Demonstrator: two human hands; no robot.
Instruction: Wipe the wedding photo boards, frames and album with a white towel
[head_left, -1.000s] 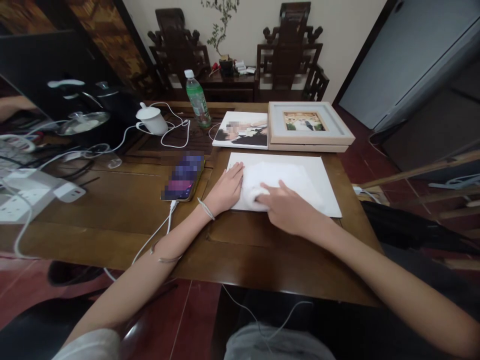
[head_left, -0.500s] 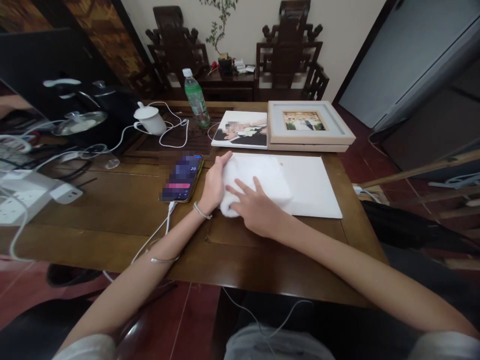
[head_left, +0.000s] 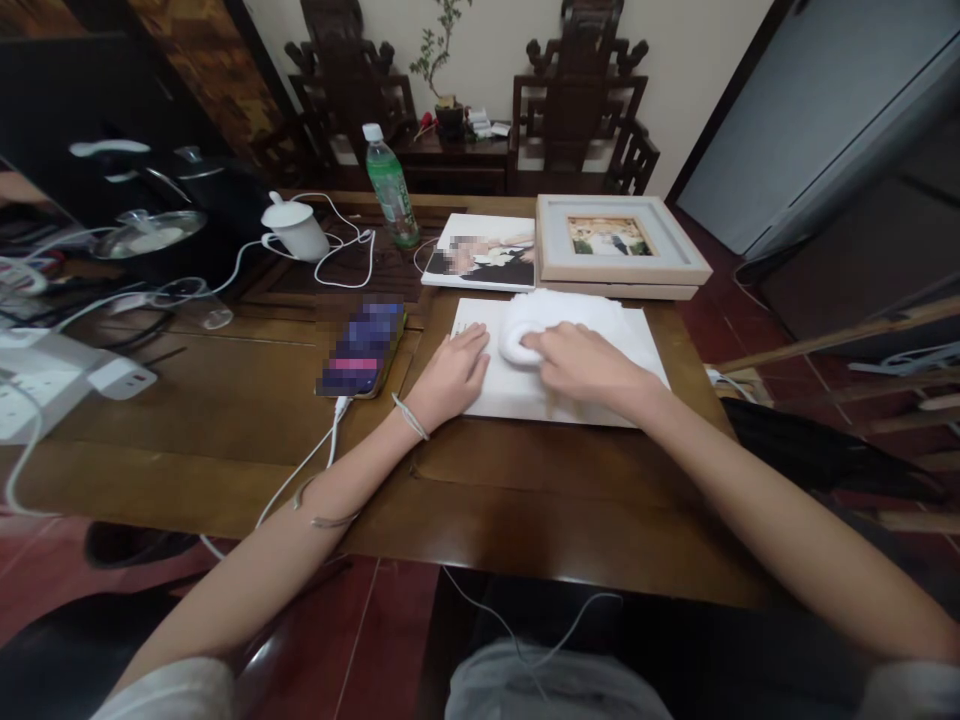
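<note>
A flat white rectangular panel [head_left: 498,396], with a little faint print near its far left corner, lies on the wooden table in front of me. My left hand [head_left: 451,380] rests on its left edge, palm down and fingers stretched out, holding nothing. Bunched on the panel is a white towel [head_left: 574,308], which my right hand [head_left: 589,368] grips by its near side with curled fingers. The towel hides the panel's far middle part. Just beyond lie a photo panel [head_left: 487,250] and a boxed picture frame [head_left: 559,262].
Left of my hand a phone [head_left: 363,350] is plugged into a white cable. Farther off stand a green-labelled bottle [head_left: 391,188] and a white lidded cup [head_left: 298,235]. A power strip [head_left: 37,385], a clear cup [head_left: 196,302] and a kettle [head_left: 217,190] occupy the left side.
My right hand has closed on the towel and carried it right and away from me across the panel. The left hand has left the towel and now lies on the panel's uncovered left edge.
</note>
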